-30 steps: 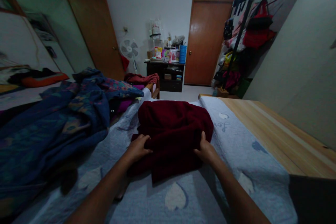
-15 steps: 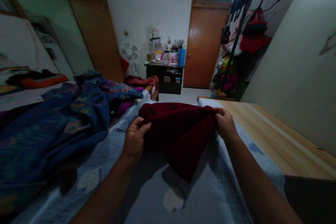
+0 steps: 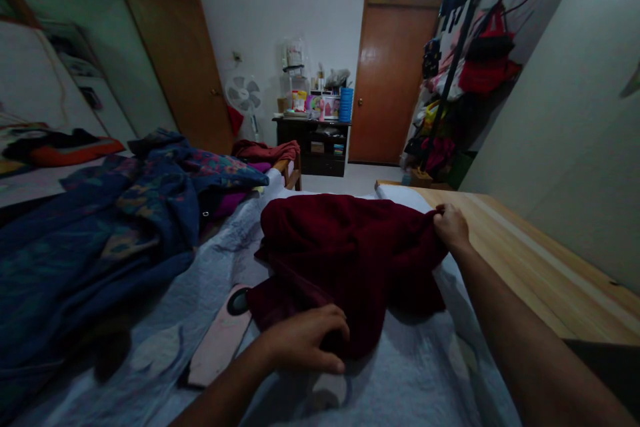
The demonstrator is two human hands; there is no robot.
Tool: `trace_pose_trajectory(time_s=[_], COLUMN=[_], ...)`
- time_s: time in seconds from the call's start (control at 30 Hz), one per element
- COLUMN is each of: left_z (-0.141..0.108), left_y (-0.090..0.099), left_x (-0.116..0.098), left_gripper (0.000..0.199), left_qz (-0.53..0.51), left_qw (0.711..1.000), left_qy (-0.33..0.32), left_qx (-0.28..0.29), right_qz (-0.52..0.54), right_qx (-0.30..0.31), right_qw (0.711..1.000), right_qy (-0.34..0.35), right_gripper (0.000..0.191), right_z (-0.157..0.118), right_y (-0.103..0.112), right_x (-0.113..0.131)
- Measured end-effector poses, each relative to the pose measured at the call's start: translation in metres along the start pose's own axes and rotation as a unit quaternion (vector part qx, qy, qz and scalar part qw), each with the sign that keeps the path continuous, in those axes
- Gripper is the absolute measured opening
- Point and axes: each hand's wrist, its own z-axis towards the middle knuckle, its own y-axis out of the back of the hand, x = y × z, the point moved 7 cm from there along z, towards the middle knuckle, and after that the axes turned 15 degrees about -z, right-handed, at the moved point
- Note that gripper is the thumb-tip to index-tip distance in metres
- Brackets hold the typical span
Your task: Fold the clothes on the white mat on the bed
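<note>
A dark red garment (image 3: 350,247), its exact kind not clear from its folds, lies bunched on the pale blue patterned bed sheet (image 3: 415,373). My right hand (image 3: 451,227) pinches its right end, a little raised by the wooden board. At the garment's near edge, my left hand (image 3: 310,340) is open, with thumb and fingers apart and nothing held. A flat pink object with a dark round patch (image 3: 220,340), like a phone, rests on the sheet left of the garment, beside my left forearm.
A blue floral garment (image 3: 145,213) is heaped at the left. Along the right runs a light wooden board (image 3: 520,247) against the wall. Farther off stand a white fan (image 3: 245,95), a dark cabinet (image 3: 313,147) holding many items, and a rack of bags and clothes (image 3: 480,73).
My left hand has let go of the garment's left side and moved nearer and right. The right hand has pulled its end rightward. The garment is spread wider, and the pink object now shows.
</note>
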Motion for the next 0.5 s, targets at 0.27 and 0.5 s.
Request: trace_pose_trajectory(time_s=[0.27,0.5], left_z=[-0.049,-0.019], left_y=[0.166,0.202], left_x=[0.066,0.112], left_gripper=[0.041,0.057], left_qz=[-0.017,-0.062], left_qw=[0.826,0.837], left_qy=[0.041,0.068], left_qx=[-0.562,-0.539], right_qz=[-0.173,-0.068], right_qx=[-0.022,0.307], right_qw=[0.967,0.892], right_qy=[0.185,0.325], right_gripper=[0.044,0.065], right_z=[-0.068,-0.185], right_y=[0.011,-0.02], right_x=[0.034,0.077])
